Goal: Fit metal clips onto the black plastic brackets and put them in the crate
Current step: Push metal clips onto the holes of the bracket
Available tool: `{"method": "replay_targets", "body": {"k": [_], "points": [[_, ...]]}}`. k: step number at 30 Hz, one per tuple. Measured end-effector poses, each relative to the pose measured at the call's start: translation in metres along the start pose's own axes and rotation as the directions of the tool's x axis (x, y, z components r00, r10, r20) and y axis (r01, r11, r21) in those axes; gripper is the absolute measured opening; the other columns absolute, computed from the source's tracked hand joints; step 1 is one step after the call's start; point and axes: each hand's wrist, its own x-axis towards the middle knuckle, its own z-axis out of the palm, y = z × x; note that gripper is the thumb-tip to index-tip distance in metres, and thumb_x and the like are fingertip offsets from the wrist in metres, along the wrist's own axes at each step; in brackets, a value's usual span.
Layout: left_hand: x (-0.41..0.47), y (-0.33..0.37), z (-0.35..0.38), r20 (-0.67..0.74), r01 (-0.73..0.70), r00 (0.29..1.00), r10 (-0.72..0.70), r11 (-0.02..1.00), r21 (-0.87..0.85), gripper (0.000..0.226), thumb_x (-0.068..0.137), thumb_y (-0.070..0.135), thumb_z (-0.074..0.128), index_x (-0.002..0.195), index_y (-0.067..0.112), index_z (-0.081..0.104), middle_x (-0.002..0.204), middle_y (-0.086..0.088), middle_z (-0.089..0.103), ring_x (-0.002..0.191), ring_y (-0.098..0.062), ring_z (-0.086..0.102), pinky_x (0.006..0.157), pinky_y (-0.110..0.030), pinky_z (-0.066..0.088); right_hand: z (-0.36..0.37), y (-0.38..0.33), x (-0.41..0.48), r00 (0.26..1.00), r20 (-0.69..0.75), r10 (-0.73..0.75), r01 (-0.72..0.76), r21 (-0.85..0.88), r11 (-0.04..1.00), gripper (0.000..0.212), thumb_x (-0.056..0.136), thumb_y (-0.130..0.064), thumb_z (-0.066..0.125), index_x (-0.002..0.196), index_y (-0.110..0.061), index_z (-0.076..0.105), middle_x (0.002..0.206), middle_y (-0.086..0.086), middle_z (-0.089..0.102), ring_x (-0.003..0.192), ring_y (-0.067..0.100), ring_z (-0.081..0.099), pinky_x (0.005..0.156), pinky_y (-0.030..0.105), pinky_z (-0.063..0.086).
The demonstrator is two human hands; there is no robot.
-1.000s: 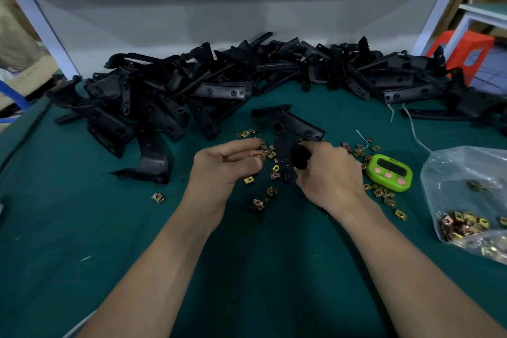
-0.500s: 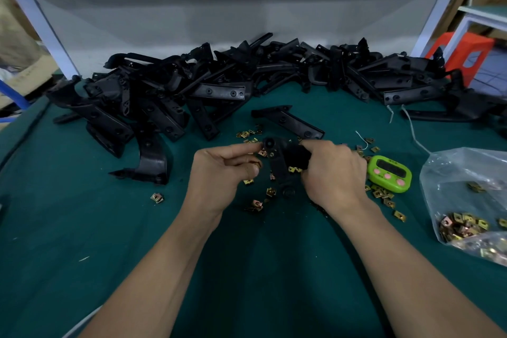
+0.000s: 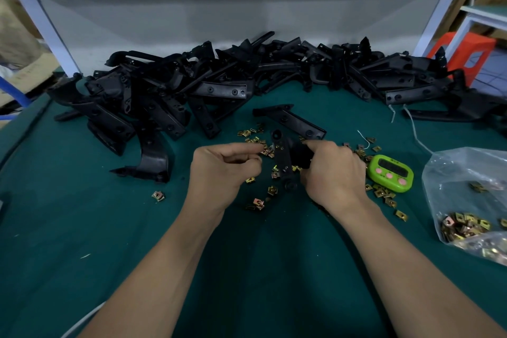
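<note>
The green table (image 3: 82, 228) carries a heap of black brackets (image 3: 219, 90) along its back, scattered metal clips (image 3: 258, 203) in the middle, then a green timer (image 3: 391, 173) and a clear bag (image 3: 466, 173) to the right.

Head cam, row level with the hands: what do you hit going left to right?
Lone metal clip → left hand → black bracket, gripped by the right hand → right hand → green timer → clear bag of clips.
</note>
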Motion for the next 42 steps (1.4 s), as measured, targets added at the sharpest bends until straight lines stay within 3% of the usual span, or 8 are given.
{"method": "replay_targets", "body": {"k": [16, 19, 22, 25, 29, 33, 37, 42], "points": [[0.0019, 0.0002, -0.0007, 0.026, 0.077, 0.997, -0.075, 0.995, -0.064, 0.044, 0.073, -0.013, 0.075, 0.082, 0.028, 0.084, 0.070, -0.001, 0.074, 0.067, -0.006, 0.067, 0.071, -0.013, 0.052, -0.0001, -0.0009, 0.0007, 1.000, 0.017, -0.008, 0.008, 0.002, 1.000, 0.025, 0.071, -0.015, 0.073, 0.090, -0.030, 0.066, 0.056, -0.010, 0.039, 0.062, 0.029, 0.043, 0.059, 0.032, 0.032], [0.0018, 0.0000, -0.0019, 0.040, 0.115, 0.993, -0.112, 0.989, -0.091, 0.038, 0.076, -0.008, 0.078, 0.094, 0.025, 0.082, 0.082, -0.006, 0.078, 0.078, -0.012, 0.072, 0.080, -0.017, 0.055, -0.0010, -0.0022, 0.0003, 0.999, 0.019, -0.028, 0.029, -0.002, 1.000, 0.029, 0.072, -0.013, 0.070, 0.094, -0.031, 0.068, 0.065, 0.000, 0.061, 0.067, 0.035, 0.058, 0.060, 0.033, 0.034], [0.0009, 0.0012, -0.0019, 0.157, 0.177, 0.976, -0.150, 0.970, -0.170, 0.039, 0.080, 0.000, 0.080, 0.114, 0.016, 0.073, 0.098, -0.012, 0.079, 0.096, -0.019, 0.075, 0.087, -0.025, 0.059, -0.0015, -0.0030, -0.0005, 0.998, -0.011, -0.058, 0.057, -0.016, 0.998, 0.029, 0.072, -0.009, 0.068, 0.091, -0.032, 0.069, 0.068, 0.001, 0.067, 0.071, 0.035, 0.065, 0.059, 0.033, 0.033], [-0.0007, 0.0049, -0.0001, 0.245, 0.224, 0.956, -0.161, 0.939, -0.259, 0.037, 0.075, 0.009, 0.077, 0.112, 0.010, 0.072, 0.098, -0.013, 0.079, 0.088, -0.019, 0.077, 0.074, -0.024, 0.059, -0.0030, -0.0039, -0.0004, 0.998, -0.010, -0.060, 0.060, -0.026, 0.998, 0.034, 0.072, -0.007, 0.067, 0.094, -0.033, 0.071, 0.070, 0.001, 0.069, 0.071, 0.035, 0.065, 0.061, 0.032, 0.034], [-0.0008, 0.0042, 0.0014, 0.255, 0.237, 0.952, -0.168, 0.934, -0.269, 0.027, 0.079, 0.003, 0.074, 0.106, 0.010, 0.075, 0.095, -0.012, 0.079, 0.082, -0.017, 0.076, 0.072, -0.023, 0.059, -0.0044, -0.0042, -0.0008, 0.998, -0.018, -0.058, 0.058, -0.018, 0.998, 0.035, 0.071, -0.006, 0.067, 0.093, -0.033, 0.072, 0.068, 0.001, 0.068, 0.068, 0.034, 0.062, 0.061, 0.033, 0.033], [0.0015, 0.0020, -0.0016, 0.215, 0.247, 0.958, -0.188, 0.924, -0.294, 0.032, 0.071, 0.005, 0.078, 0.103, 0.009, 0.075, 0.091, -0.015, 0.079, 0.076, -0.018, 0.076, 0.072, -0.025, 0.060, -0.0071, -0.0041, -0.0009, 0.999, -0.045, -0.011, 0.010, -0.013, 1.000, 0.035, 0.069, -0.005, 0.070, 0.092, -0.031, 0.073, 0.054, -0.008, 0.043, 0.061, 0.031, 0.052, 0.059, 0.032, 0.031], [0.0020, 0.0007, -0.0027, 0.243, 0.255, 0.950, -0.195, 0.935, -0.247, 0.032, 0.071, 0.005, 0.079, 0.103, 0.007, 0.075, 0.090, -0.015, 0.078, 0.075, -0.018, 0.075, 0.072, -0.025, 0.060, -0.0084, -0.0040, -0.0005, 0.999, -0.024, -0.039, 0.038, -0.050, 0.998, 0.036, 0.072, -0.006, 0.068, 0.095, -0.033, 0.074, 0.068, 0.002, 0.067, 0.069, 0.034, 0.064, 0.059, 0.032, 0.031], [0.0005, 0.0017, -0.0029, 0.252, 0.247, 0.948, -0.195, 0.949, -0.194, 0.025, 0.081, -0.003, 0.076, 0.104, 0.009, 0.076, 0.091, -0.017, 0.078, 0.076, -0.018, 0.075, 0.073, -0.024, 0.060, -0.0096, -0.0036, 0.0000, 0.998, -0.029, -0.060, 0.057, -0.087, 0.995, 0.042, 0.073, -0.005, 0.070, 0.100, -0.037, 0.075, 0.072, 0.003, 0.070, 0.072, 0.033, 0.066, 0.069, 0.032, 0.033]]}}
